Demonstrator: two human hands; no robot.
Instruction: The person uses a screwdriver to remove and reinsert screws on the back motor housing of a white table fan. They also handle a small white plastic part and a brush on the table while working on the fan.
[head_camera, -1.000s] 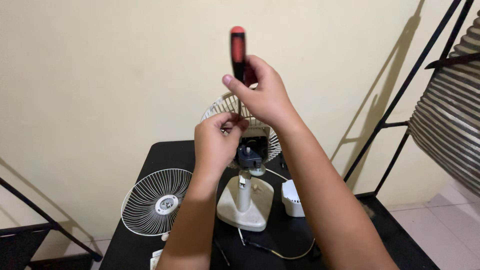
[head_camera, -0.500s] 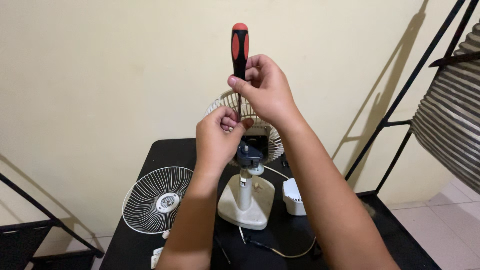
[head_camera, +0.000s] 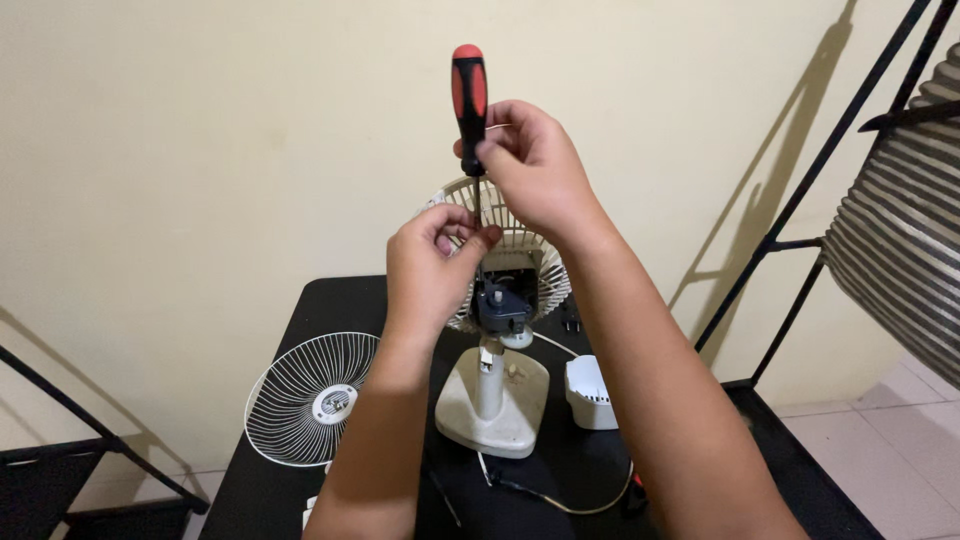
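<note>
1. My right hand (head_camera: 535, 165) is closed around the lower handle of the red-and-black screwdriver (head_camera: 469, 95), which stands upright, its shaft running down toward the fan's motor housing (head_camera: 500, 305).
2. My left hand (head_camera: 432, 262) is pinched shut, thumb against fingertips, right at the shaft; what it pinches, whether a screw or the shaft itself, I cannot tell.
3. The small desk fan stands on its cream base (head_camera: 492, 405) on the black table (head_camera: 300, 400), rear grille (head_camera: 540, 265) attached; the front grille (head_camera: 310, 398) lies flat to the left, a white cover (head_camera: 590, 393) to the right.
4. Risk: held this high, the tip could slip off a screw head and strike the motor or my left fingers.
5. Risk: downward pressure off-axis could tip the fan on its narrow stand.
6. Risk: a small part released from the pinch could drop among the grille wires or onto the dark table.
7. Hidden: the tip and its contact point lie behind my left hand; the cable (head_camera: 560, 500) runs out of frame below.
</note>
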